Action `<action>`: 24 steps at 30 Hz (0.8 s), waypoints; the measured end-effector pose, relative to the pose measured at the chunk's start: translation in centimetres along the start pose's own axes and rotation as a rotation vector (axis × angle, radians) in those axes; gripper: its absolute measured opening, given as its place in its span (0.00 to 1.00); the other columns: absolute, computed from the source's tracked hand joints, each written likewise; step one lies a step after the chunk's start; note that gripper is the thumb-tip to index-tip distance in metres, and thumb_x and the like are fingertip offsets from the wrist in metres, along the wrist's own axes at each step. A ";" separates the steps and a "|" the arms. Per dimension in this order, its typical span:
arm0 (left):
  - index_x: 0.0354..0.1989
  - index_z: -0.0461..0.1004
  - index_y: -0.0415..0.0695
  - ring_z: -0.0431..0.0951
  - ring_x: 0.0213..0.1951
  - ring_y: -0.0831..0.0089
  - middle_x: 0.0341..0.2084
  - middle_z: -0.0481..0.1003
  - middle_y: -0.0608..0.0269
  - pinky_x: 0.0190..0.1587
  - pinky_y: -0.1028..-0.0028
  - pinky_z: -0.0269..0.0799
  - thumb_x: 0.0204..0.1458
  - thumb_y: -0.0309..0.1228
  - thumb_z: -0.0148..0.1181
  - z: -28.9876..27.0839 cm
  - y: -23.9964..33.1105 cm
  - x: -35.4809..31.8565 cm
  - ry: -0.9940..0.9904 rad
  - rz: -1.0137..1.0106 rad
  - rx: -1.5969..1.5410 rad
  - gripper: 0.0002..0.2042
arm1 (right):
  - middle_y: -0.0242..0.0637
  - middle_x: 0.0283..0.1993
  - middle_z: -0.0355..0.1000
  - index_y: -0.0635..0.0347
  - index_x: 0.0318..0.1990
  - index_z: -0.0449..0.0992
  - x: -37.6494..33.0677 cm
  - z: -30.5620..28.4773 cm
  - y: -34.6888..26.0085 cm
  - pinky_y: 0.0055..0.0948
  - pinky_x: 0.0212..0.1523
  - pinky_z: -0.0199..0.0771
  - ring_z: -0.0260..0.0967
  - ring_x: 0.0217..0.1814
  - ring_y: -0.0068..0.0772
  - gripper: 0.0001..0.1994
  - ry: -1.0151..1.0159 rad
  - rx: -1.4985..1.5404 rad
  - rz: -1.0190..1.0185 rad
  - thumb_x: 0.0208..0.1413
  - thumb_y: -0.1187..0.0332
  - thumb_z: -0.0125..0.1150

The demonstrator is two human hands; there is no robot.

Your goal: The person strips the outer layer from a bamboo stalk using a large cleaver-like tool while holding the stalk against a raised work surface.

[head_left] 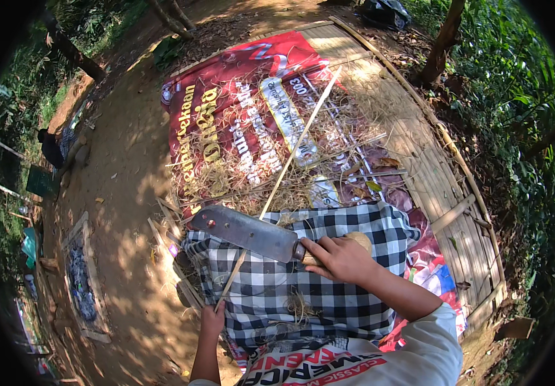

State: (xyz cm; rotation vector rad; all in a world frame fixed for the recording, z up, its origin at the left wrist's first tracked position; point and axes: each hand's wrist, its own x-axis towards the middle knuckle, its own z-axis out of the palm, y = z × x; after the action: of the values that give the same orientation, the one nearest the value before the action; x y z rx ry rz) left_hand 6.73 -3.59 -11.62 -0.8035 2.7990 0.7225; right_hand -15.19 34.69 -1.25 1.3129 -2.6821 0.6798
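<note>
A long thin bamboo strip [295, 149] slants from low left to far right across my lap. My left hand [212, 318] is closed around its near end. In my right hand [340, 258] is the round wooden handle of a broad dark machete [249, 234], gripped from above. Its blade points left and lies across the strip, hiding a short stretch of it; whether blade and strip touch I cannot tell. A black-and-white checkered cloth [348, 301] covers my lap under both hands, with a tuft of shavings [299, 307] on it.
Ahead lies a red printed banner [226, 122] strewn with curly bamboo shavings, on a slatted bamboo platform [432, 174] with a pole along its right edge. Left is bare dirt with a framed ash pit [83, 276]. A person [55, 145] sits far left. Trees and plants stand on both sides.
</note>
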 end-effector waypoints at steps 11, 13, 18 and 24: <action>0.21 0.74 0.30 0.75 0.25 0.39 0.15 0.69 0.37 0.28 0.56 0.68 0.54 0.50 0.55 0.2 -2.2 0.4 -0.018 0.092 -0.140 0.28 | 0.36 0.27 0.66 0.58 0.49 0.70 2.4 0.1 5.4 0.34 0.28 0.72 0.70 0.26 0.37 0.27 -0.001 -0.153 -0.119 0.52 0.45 0.58; 0.21 0.74 0.31 0.75 0.25 0.40 0.14 0.69 0.37 0.27 0.56 0.68 0.54 0.50 0.55 0.0 -1.5 0.4 -0.059 0.043 -0.122 0.28 | 0.35 0.26 0.66 0.57 0.48 0.71 2.6 -0.3 5.9 0.33 0.29 0.72 0.70 0.26 0.37 0.26 0.000 -0.154 -0.112 0.52 0.44 0.58; 0.21 0.74 0.31 0.74 0.24 0.40 0.13 0.69 0.38 0.26 0.56 0.67 0.54 0.50 0.56 -0.4 -0.9 0.4 -0.080 0.004 -0.138 0.28 | 0.35 0.25 0.66 0.57 0.46 0.72 2.7 -0.5 7.1 0.33 0.29 0.72 0.70 0.26 0.37 0.26 0.011 -0.177 -0.130 0.52 0.43 0.57; 0.20 0.73 0.30 0.74 0.24 0.39 0.13 0.68 0.38 0.26 0.55 0.67 0.53 0.51 0.56 -0.5 -0.9 0.5 -0.107 -0.026 -0.075 0.28 | 0.35 0.25 0.66 0.56 0.43 0.74 2.5 -1.6 8.1 0.33 0.28 0.72 0.70 0.24 0.38 0.27 0.044 -0.234 -0.113 0.47 0.42 0.61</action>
State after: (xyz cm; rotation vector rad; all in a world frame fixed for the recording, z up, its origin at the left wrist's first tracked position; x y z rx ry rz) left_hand 6.80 -4.70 -11.69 -0.7878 2.6764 0.8444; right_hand -23.17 37.81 -2.05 1.3558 -2.5363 0.3648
